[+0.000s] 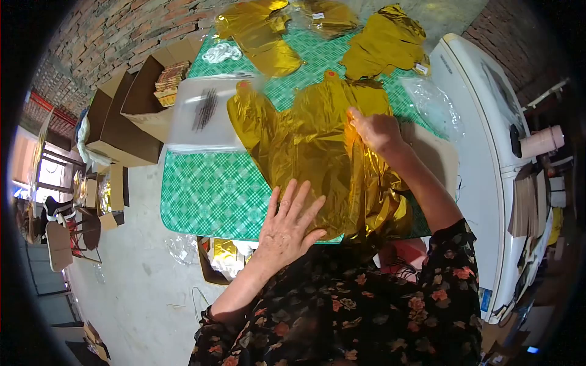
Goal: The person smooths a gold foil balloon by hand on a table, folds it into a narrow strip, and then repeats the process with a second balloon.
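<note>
A flat, deflated gold foil balloon (311, 155) lies across the near half of the table, with small red marks at its upper tips. My left hand (285, 230) rests palm down on its lower left part, fingers spread. Gathered foil is gripped by my right hand (377, 131), whose fingers are closed on the balloon's right side. Crumpled gold folds hang below that hand toward the table's front edge. Left of the balloon lies a stack of clear plastic bags (183, 131) with a dark printed patch.
More gold foil balloons (381, 49) lie along the far side of the green checked tablecloth (207, 195). A white bundle of string (221, 53) sits at the far left. Cardboard boxes (137, 134) stand left of the table, and a white fridge (482, 165) stands at the right.
</note>
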`<action>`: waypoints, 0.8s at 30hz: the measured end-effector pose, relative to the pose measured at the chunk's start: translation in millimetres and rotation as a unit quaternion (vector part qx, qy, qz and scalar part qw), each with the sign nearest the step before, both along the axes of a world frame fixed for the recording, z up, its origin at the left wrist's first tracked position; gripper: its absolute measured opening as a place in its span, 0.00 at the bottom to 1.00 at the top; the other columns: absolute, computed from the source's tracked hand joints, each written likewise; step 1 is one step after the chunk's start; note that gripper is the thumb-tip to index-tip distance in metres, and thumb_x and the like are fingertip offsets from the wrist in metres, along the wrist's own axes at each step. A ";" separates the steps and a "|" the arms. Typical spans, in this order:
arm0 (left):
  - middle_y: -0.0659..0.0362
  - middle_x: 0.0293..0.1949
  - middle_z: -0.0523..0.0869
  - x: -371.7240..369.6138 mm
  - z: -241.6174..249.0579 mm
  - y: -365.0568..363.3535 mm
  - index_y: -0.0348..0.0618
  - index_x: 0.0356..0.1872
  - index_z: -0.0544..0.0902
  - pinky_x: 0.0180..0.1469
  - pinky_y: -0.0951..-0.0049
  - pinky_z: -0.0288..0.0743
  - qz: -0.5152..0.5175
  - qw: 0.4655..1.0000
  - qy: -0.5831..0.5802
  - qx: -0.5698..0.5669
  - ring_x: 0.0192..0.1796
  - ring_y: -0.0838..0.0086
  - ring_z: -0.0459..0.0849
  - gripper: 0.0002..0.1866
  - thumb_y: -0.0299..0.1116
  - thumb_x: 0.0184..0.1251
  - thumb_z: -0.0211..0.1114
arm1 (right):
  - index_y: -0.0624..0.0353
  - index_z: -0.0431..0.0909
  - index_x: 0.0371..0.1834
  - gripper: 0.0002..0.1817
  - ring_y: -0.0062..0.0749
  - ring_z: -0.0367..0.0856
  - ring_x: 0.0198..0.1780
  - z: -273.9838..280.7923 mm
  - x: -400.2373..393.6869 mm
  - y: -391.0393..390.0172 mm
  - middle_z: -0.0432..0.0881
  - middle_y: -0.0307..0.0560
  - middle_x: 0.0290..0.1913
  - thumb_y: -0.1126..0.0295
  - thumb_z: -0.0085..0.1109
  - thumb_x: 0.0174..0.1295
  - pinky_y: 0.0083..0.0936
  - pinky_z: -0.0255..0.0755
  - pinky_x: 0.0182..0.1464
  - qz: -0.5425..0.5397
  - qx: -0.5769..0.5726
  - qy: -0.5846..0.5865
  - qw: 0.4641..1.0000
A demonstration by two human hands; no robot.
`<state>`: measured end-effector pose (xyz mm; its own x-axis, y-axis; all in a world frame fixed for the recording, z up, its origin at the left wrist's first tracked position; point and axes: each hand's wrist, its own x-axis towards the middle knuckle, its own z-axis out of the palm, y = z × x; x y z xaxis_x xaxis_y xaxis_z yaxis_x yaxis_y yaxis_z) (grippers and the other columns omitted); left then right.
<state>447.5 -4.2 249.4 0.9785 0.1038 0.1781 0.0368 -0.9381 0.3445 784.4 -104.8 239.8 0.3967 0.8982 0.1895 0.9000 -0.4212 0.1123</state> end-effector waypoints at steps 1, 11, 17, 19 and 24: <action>0.47 0.79 0.64 0.3 0.3 0.1 0.55 0.76 0.72 0.82 0.42 0.47 0.001 1.000 0.001 -0.002 0.83 0.47 0.56 0.35 0.57 0.73 0.62 | 0.43 0.76 0.71 0.23 0.47 0.83 0.24 5.1 -2.3 4.6 0.82 0.51 0.23 0.53 0.54 0.76 0.45 0.74 0.27 -0.036 -0.050 0.000 0.998; 0.45 0.77 0.66 -1.6 -6.7 3.2 0.52 0.75 0.72 0.81 0.44 0.53 0.009 0.998 -0.051 -0.045 0.81 0.41 0.57 0.35 0.50 0.70 0.67 | 0.40 0.72 0.74 0.26 0.46 0.82 0.24 -18.2 1.3 5.0 0.81 0.51 0.21 0.50 0.55 0.76 0.43 0.73 0.26 -0.032 0.002 -0.067 0.997; 0.46 0.74 0.72 -26.7 -0.3 24.5 0.41 0.69 0.77 0.78 0.48 0.62 0.078 0.980 -0.116 -0.143 0.79 0.48 0.66 0.25 0.31 0.73 0.66 | 0.44 0.79 0.66 0.21 0.53 0.85 0.29 31.8 -51.1 -37.4 0.85 0.55 0.28 0.56 0.61 0.73 0.42 0.79 0.34 -0.003 0.071 0.062 0.996; 0.47 0.69 0.78 -37.1 -5.3 30.9 0.40 0.65 0.80 0.78 0.46 0.62 0.072 0.984 -0.105 -0.127 0.77 0.48 0.69 0.22 0.30 0.71 0.67 | 0.47 0.82 0.64 0.18 0.56 0.86 0.32 50.8 -78.0 -60.3 0.86 0.59 0.32 0.60 0.63 0.72 0.42 0.79 0.36 -0.015 0.017 0.156 0.987; 0.49 0.62 0.84 -44.9 -13.8 28.5 0.39 0.51 0.87 0.76 0.45 0.66 0.056 0.980 -0.126 -0.142 0.72 0.51 0.76 0.15 0.24 0.63 0.73 | 0.51 0.84 0.60 0.16 0.56 0.88 0.40 44.0 -112.0 -99.2 0.88 0.60 0.42 0.64 0.63 0.71 0.41 0.81 0.41 0.008 0.018 0.287 0.958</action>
<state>402.6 24.3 235.6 0.8869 0.2885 0.3609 0.0148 -0.7985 0.6019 672.4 -203.9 283.8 0.4318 0.9017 -0.0239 0.8154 -0.4015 -0.4171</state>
